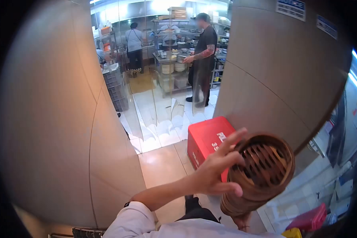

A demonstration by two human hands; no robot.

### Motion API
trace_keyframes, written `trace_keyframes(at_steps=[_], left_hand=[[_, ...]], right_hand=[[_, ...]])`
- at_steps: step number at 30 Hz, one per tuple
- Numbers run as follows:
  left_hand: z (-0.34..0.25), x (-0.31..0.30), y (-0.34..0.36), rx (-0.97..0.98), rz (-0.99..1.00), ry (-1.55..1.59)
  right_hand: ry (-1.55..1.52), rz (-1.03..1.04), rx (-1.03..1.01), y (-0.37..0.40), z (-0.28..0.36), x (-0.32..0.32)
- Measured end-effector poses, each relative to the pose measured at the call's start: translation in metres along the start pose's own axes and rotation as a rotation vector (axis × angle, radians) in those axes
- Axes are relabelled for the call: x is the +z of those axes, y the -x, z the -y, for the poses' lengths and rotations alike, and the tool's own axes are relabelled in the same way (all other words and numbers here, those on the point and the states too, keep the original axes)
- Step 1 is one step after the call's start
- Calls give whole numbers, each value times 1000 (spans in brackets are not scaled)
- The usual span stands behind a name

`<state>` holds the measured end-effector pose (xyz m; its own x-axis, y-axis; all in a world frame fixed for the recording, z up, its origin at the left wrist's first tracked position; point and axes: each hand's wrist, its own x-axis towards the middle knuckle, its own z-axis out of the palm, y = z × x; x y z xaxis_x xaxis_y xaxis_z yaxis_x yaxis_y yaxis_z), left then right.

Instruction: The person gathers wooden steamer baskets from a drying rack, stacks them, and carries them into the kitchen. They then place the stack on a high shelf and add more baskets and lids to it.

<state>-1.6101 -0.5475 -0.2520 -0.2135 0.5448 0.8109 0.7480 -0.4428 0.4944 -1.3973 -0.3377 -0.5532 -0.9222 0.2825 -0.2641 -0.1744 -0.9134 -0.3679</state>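
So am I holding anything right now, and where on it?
Yes, the stack of bamboo steamers: your right hand supports it at the bottom. Your left hand is spread at its top; whether it touches can't be told.

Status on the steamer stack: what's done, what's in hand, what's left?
Looks done: round brown bamboo steamer stack stacked and lifted off the floor. In hand: right hand under its base, left hand with fingers spread by the slatted top. Remaining: presumably setting it down; where isn't shown.
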Motion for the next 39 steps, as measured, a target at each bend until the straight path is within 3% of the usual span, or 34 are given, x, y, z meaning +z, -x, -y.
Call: trace_keyframes(at_steps=[4, 7, 8, 9, 11, 14, 16, 20, 21, 24, 27, 32, 34, 36, 39], left_hand=[[82, -48, -19, 6, -63, 117], [133, -115, -44, -32, -77, -3], [5, -57, -53, 7, -66, -39], [100, -130, -53, -4, -95, -72], [141, -185, -63, 2, -161, -165], [180, -256, -71, 24, -198, -330], [182, -270, -86, 57, -207, -480], [260, -366, -79, -16, -132, -555], [280, -378, -82, -1, -211, -536], [328, -441, -97, 0, -124, -696], [380, -500, -108, -41, -175, -725], [460, -581, -125, -85, -281, -709], [489, -604, -119, -134, -336, -726], [513, -633, -120, -24, -394, -710], [521, -677, -111, -130, -508, -762]], right_hand=[[-9, 35, 39, -135, -2, 34], [-7, 99, 117, -228, -7, 70], [-8, 169, 156, -191, 0, 69], [2, 164, 192, -253, -18, 104], [10, 206, 272, -329, -44, 149], [2, 275, 380, -420, -88, 202], [-17, 298, 454, -450, -108, 223], [-74, 318, 580, -546, -191, 275], [-75, 322, 604, -559, -203, 286], [-101, 306, 677, -614, -232, 320], [-55, 273, 676, -688, -264, 307], [98, 351, 713, -804, -288, 374], [-139, 241, 845, -852, -302, 384], [-25, 300, 897, -900, -311, 399], [105, 396, 960, -957, -340, 426]])
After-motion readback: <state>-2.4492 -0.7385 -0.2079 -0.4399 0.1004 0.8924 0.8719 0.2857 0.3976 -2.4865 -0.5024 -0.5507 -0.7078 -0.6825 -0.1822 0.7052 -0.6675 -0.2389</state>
